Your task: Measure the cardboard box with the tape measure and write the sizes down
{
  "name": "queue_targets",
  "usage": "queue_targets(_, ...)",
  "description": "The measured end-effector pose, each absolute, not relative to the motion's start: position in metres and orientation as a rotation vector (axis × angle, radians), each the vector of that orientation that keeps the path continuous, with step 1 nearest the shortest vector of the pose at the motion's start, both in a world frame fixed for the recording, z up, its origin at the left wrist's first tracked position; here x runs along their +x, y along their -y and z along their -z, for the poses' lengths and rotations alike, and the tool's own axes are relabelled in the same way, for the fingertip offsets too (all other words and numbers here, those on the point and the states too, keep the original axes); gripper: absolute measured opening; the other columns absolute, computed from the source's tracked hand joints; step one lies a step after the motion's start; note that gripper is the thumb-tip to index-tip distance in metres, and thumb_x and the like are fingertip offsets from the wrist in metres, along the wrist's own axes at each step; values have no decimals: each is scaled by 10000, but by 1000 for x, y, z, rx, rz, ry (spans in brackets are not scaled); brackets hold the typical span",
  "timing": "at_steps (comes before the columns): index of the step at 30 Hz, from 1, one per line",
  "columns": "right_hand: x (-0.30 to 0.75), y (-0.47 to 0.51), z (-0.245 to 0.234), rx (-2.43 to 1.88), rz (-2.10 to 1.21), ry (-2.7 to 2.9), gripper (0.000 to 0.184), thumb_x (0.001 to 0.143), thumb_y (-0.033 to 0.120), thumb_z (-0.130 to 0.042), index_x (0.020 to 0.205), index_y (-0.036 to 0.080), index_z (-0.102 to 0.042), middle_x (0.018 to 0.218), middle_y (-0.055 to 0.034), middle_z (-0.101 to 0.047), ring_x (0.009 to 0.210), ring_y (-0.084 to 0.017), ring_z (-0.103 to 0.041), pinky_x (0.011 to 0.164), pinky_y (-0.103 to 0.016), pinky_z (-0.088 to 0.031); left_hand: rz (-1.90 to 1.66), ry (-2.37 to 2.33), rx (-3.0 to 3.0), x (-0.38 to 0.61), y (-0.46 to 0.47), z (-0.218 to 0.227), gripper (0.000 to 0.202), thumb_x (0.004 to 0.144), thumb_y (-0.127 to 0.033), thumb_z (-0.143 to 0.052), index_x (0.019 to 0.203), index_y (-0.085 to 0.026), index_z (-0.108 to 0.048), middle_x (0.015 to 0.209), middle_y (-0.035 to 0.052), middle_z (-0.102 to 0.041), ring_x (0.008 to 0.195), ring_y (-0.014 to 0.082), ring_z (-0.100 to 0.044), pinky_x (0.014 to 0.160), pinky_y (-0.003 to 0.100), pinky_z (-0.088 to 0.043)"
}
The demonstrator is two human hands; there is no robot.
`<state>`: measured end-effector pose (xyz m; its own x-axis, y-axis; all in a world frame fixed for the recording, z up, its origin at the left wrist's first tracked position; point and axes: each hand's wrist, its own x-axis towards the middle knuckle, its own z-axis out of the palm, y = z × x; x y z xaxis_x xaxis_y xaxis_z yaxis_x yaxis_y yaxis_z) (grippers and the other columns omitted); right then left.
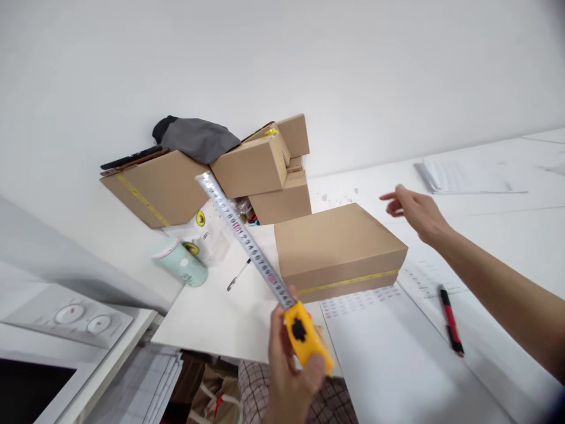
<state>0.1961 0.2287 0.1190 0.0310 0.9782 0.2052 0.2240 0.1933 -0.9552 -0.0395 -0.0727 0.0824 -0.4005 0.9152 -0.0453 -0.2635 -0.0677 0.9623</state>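
My left hand (286,377) grips a yellow tape measure (306,338) near the table's front edge. Its metal blade (247,241) is pulled out and slants up and away to the left, in the air over the table. My right hand (415,212) holds nothing, its index finger stretched out, a little beyond the right end of a cardboard box (335,247). The box lies on the table between my hands, with a yellow strip along its near side. Printed sheets (375,347) lie in front of it, and a red and black pen (451,321) rests on the paper at the right.
Several cardboard boxes (251,168) are stacked at the back left, with a grey cloth item (198,136) on top. A mint green tumbler (183,265) and a thin pen (238,275) lie at the left. More papers (468,176) lie at the back right. A white appliance with dials (70,315) stands lower left.
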Motion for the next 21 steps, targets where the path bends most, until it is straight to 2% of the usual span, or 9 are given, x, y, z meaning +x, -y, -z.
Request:
queue_targets(2, 218, -203, -97, -1306, -928, 1537, 658, 950, 766, -405, 1062, 215, -747, 845, -99, -671, 840, -243, -622, 833, -399, -528, -1678, -1395, 794, -62, 69, -73, 904, 662, -582, -878, 1412, -235, -513, 1166, 115, -671, 905, 252, -686, 706, 319, -615)
queue_targets(4, 228, -180, -78, -1315, -909, 1651, 658, 970, 749, -358, 1230, 257, -709, 856, -67, -682, 829, -244, -637, 855, -424, -528, -1675, -1390, 800, -77, 60, -67, 800, 677, -581, -866, 1325, -222, -565, 1119, 87, -673, 851, 220, -687, 752, 340, -622)
queue_targets(7, 226, -159, -74, -1256, -774, 1811, 591, 960, 696, -436, 1364, 319, -648, 969, -48, -716, 857, -246, -652, 849, -426, -532, -1589, -1301, 847, -91, 45, -67, 669, 726, -549, -841, 1250, -222, -585, 1076, 69, -668, 817, 213, -689, 696, 337, -622)
queue_targets(10, 213, -156, -98, -1214, -653, 1845, 558, 876, 686, -589, 1285, 324, -704, 1028, -48, -734, 832, -243, -647, 744, -389, -538, -1549, -1232, 937, -101, 31, -81, 625, 729, -520, -840, 1218, -221, -591, 1078, 62, -660, 775, 199, -691, 617, 308, -611)
queue_targets(13, 200, -169, -132, -1259, -667, 1776, 530, 829, 699, -647, 1151, 291, -752, 984, -56, -744, 831, -254, -659, 688, -374, -522, -1596, -1172, 989, -112, 12, -105, 590, 730, -513, -829, 1185, -211, -605, 1171, 68, -650, 715, 154, -683, 588, 286, -605)
queue_targets(17, 180, -200, -156, -1360, -545, 1763, 478, 849, 699, -605, 878, 243, -746, 900, -83, -727, 855, -285, -663, 717, -410, -502, -1598, -1136, 1027, -122, -15, -135, 589, 734, -521, -798, 1182, -184, -619, 1169, 73, -660, 645, 125, -662, 538, 272, -581)
queue_targets(19, 169, -216, -157, -1357, -323, 1784, 458, 892, 653, -544, 792, 240, -713, 957, -113, -718, 936, -316, -653, 760, -443, -499, -1609, -1155, 1035, -119, -21, -142, 579, 727, -524, -798, 1164, -185, -625, 1114, 61, -672, 636, 122, -650, 547, 278, -579)
queue_targets(21, 159, -228, -154, -1278, -121, 1843, 427, 953, 550, -453, 787, 239, -694, 1062, -136, -715, 1045, -337, -630, 831, -469, -491, -1666, -1180, 1070, -108, -17, -141, 570, 728, -505, -821, 1170, -204, -625, 1050, 37, -672, 668, 119, -636, 601, 275, -582)
